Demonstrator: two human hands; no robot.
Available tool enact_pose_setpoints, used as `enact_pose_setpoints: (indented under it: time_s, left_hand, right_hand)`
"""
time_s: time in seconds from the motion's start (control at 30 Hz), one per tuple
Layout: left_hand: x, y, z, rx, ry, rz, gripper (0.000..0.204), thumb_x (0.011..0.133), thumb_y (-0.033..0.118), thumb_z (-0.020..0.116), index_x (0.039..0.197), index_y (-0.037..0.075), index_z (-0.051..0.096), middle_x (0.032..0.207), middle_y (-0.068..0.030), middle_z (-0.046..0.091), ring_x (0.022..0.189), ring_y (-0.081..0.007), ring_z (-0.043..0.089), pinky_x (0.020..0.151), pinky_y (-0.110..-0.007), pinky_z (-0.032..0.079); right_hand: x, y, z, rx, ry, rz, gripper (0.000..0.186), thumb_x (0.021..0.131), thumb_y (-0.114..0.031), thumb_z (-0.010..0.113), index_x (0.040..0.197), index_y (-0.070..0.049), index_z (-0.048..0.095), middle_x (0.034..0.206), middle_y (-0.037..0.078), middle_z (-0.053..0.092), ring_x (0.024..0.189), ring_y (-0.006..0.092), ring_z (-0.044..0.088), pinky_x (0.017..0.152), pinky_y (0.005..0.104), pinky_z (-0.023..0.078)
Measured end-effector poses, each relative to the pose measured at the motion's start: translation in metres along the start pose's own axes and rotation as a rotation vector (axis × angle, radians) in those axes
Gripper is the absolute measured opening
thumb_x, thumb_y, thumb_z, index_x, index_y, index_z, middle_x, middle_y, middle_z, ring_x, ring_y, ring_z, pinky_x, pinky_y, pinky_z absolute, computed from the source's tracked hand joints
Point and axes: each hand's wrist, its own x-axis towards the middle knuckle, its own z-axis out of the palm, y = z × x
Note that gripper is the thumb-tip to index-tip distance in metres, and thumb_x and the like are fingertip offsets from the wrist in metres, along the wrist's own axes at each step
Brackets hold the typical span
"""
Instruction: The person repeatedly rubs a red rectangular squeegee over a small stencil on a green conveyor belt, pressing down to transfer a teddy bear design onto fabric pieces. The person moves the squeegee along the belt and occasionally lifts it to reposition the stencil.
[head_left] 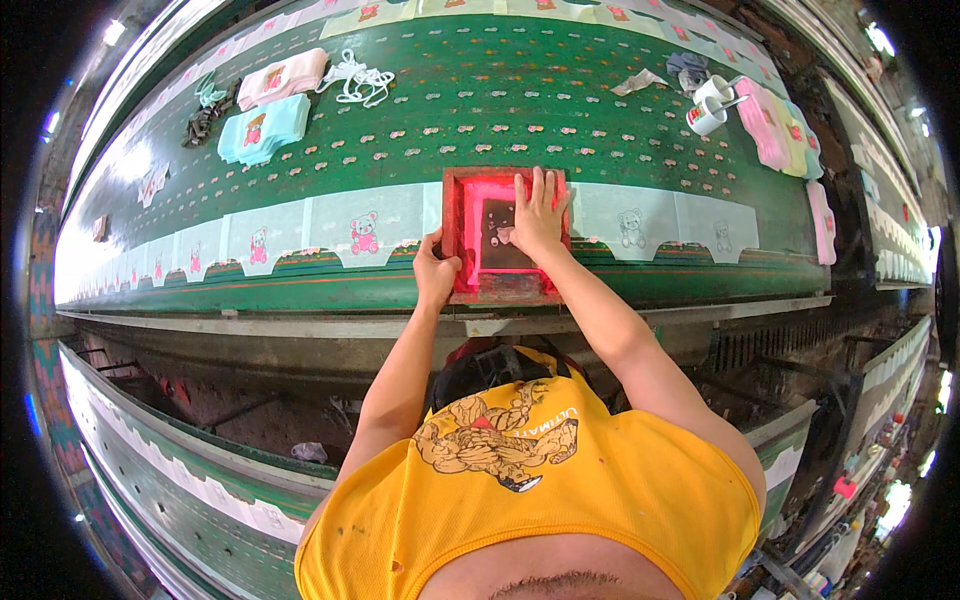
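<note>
A small screen-printing frame (462, 296), reddish wood with a bright pink inner border and a dark mesh, rests on the long green table. My left hand (437, 270) grips its left side, thumb toward the near corner. Across the mesh and the far right part of the frame lies my right hand (538, 215), fingers stretched out and slightly spread. Left of the frame, a row of pale cloth pieces (345, 212) carries bears coloured pink. To the right, a cloth piece (655, 215) shows only a grey bear outline. Whatever lies under the frame is hidden.
At the far left are stacked mint cloths (264, 133), pink cloths (290, 75) and a white cord (357, 80). White mugs (707, 112) and a pile of pink and yellow cloths (768, 125) sit at right. A ledge (480, 326) runs along the near edge.
</note>
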Motion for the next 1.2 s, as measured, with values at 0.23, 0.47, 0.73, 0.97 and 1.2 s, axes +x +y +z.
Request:
enact_pose_setpoints:
  time_s: [0.23,0.47,0.73,0.97,1.2]
  left_hand:
    - [0.002,-0.010,0.000,-0.008,0.008,0.046,0.065,0.064,-0.008,0.064,0.129,-0.008,0.060,0.109,-0.0156,0.072,0.099,-0.0203,0.067,0.090,-0.030,0.052]
    - [0.000,0.002,0.000,0.052,-0.005,0.034,0.065,0.065,-0.008,0.064,0.130,-0.008,0.060,0.112,-0.0165,0.072,0.101,-0.0202,0.067,0.092,-0.031,0.052]
    - [0.001,0.005,-0.001,0.037,-0.035,0.025,0.065,0.065,-0.008,0.066,0.130,-0.007,0.061,0.112,-0.0158,0.072,0.103,-0.0202,0.068,0.093,-0.031,0.052]
    - [0.004,-0.007,-0.001,0.033,-0.032,0.037,0.064,0.067,-0.007,0.067,0.130,-0.008,0.059,0.115,-0.0174,0.071,0.105,-0.0217,0.068,0.093,-0.031,0.052]
    - [0.005,-0.008,-0.003,0.075,-0.029,0.082,0.062,0.068,-0.005,0.067,0.129,-0.008,0.060,0.112,-0.0175,0.072,0.104,-0.0219,0.068,0.093,-0.032,0.052]
  right_hand:
    - [0.000,0.005,-0.012,0.092,0.147,0.026,0.115,0.069,-0.046,0.090,0.158,-0.008,0.027,0.163,0.025,0.016,0.153,0.0469,0.012,0.115,0.0726,0.020]
    - [-0.008,-0.010,0.011,0.009,0.023,-0.022,0.120,0.065,-0.050,0.090,0.158,-0.008,0.027,0.164,0.023,0.016,0.153,0.0455,0.012,0.116,0.0720,0.018]
    - [-0.006,-0.016,0.009,-0.032,-0.019,-0.035,0.118,0.066,-0.047,0.091,0.158,-0.008,0.028,0.164,0.022,0.016,0.153,0.0452,0.013,0.115,0.0732,0.019]
    - [-0.022,0.024,-0.009,0.330,0.382,-0.031,0.081,0.082,-0.038,0.081,0.144,-0.002,0.044,0.151,0.024,0.039,0.140,0.0440,0.037,0.111,0.0573,0.036]
    - [-0.125,0.022,-0.029,0.637,0.168,-0.437,0.039,0.078,-0.030,0.084,0.097,0.000,0.067,0.105,0.015,0.066,0.102,0.0363,0.063,0.089,0.0445,0.052]
